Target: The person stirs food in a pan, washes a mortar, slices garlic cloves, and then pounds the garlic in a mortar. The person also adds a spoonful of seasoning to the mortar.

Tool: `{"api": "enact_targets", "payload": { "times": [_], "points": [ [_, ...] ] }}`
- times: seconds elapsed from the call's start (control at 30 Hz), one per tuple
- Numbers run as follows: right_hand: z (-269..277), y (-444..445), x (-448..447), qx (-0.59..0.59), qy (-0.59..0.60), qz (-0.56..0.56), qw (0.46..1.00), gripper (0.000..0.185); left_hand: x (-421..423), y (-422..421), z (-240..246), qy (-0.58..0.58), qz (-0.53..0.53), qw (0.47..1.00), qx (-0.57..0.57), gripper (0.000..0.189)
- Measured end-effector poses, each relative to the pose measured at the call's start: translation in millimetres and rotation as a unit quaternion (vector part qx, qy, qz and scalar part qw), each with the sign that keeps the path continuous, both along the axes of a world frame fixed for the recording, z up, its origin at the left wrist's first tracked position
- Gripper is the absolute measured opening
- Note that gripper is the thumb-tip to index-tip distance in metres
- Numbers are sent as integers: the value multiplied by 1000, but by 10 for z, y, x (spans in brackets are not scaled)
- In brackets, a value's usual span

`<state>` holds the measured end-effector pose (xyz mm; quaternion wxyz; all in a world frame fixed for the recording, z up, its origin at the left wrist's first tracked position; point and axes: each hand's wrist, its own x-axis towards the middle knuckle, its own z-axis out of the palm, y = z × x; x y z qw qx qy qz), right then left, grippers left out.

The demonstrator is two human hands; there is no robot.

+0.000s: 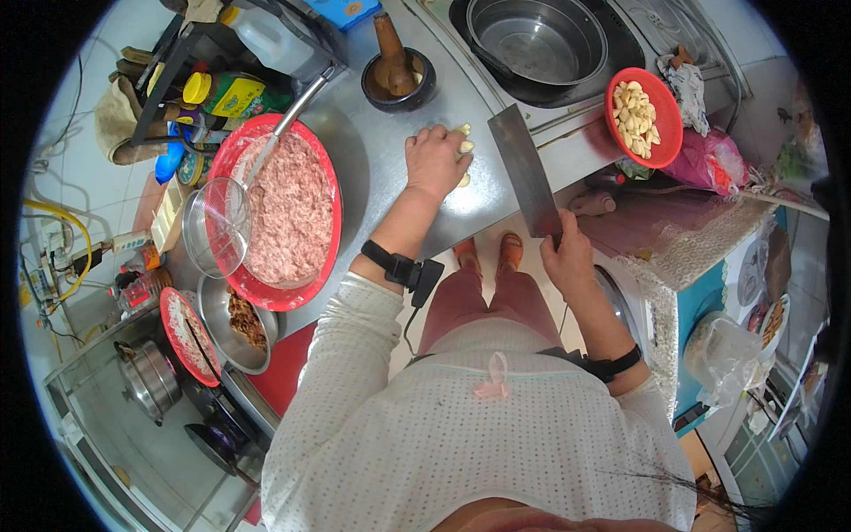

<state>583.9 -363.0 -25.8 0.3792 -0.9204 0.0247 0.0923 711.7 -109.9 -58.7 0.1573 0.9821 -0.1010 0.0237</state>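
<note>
My left hand (435,159) is down on the steel countertop (372,173), fingers curled around several peeled garlic cloves (467,146). Cloves show between thumb and forefinger and along the hand's right side; anything under the palm is hidden. My right hand (572,256) grips the handle of a broad cleaver (525,173). Its dark blade points away from me, over the counter's right-hand edge, apart from the cloves. Farther right, a red plastic basket (675,126) holds many more peeled cloves. Behind my left hand stands a dark mortar (375,103) with a wooden pestle (389,40) in it.
Left of my arm is a red basin (336,219) of minced meat, with a wire skimmer (219,226) across its rim. A steel bowl (266,359) and a red plate (169,339) sit nearer me. A large pot (532,46) stands in the sink area. Bottles (233,96) crowd the left rack.
</note>
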Motion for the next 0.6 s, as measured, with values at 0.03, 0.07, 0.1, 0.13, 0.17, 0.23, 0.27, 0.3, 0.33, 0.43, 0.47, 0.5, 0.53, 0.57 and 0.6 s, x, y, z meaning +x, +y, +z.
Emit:
{"api": "enact_targets", "payload": {
  "times": [0.03, 0.07, 0.1, 0.13, 0.17, 0.23, 0.27, 0.3, 0.33, 0.43, 0.47, 0.5, 0.53, 0.57, 0.6],
  "points": [
    [-16, 3, 2, 16, -6, 1, 1000, 46, 19, -28, -12, 2, 11, 1000, 1, 21],
    [-34, 0, 6, 30, 1, -6, 1000, 46, 32, -47, -28, -1, 23, 1000, 2, 22],
    [-55, 2, 17, 50, 11, -10, 999, 45, 41, -57, -46, 1, 22, 1000, 4, 21],
    [-84, 0, 30, 74, 22, -17, 997, 44, 48, -67, -68, -2, 22, 1000, 6, 20],
    [-113, -2, 47, 73, -2, -4, 997, 45, 55, -60, -88, -6, 22, 1000, 8, 20],
    [-198, 12, 106, 84, -51, 14, 995, 48, 53, -6, -111, -46, 38, 998, -23, 18],
    [-244, 27, 128, 108, -34, 11, 994, 51, 53, 32, -117, -48, 45, 997, -35, 16],
    [-297, 48, 150, 133, -18, 4, 991, 54, 50, 77, -119, -58, 51, 994, -79, 17],
    [-349, 74, 183, 166, 8, -6, 986, 56, 35, 136, -114, -52, 58, 990, -118, 17],
    [-485, 215, 292, 72, -42, 9, 996, 63, -31, 228, -102, 14, 129, 937, -324, 21],
    [-503, 257, 326, 66, -52, 15, 996, 62, -55, 244, -96, 50, 161, 900, -403, 23],
    [-505, 312, 364, 60, -45, 13, 997, 61, -75, 256, -86, 64, 165, 881, -438, 25],
    [-492, 373, 402, 53, -40, 8, 998, 60, -97, 269, -68, 85, 171, 861, -471, 27],
    [-457, 426, 440, 14, -33, 9, 999, 59, -117, 280, -44, 105, 177, 840, -502, 29],
    [-407, 485, 479, -26, -27, 7, 999, 58, -129, 291, -11, 124, 189, 816, -533, 28]
  ]
}}
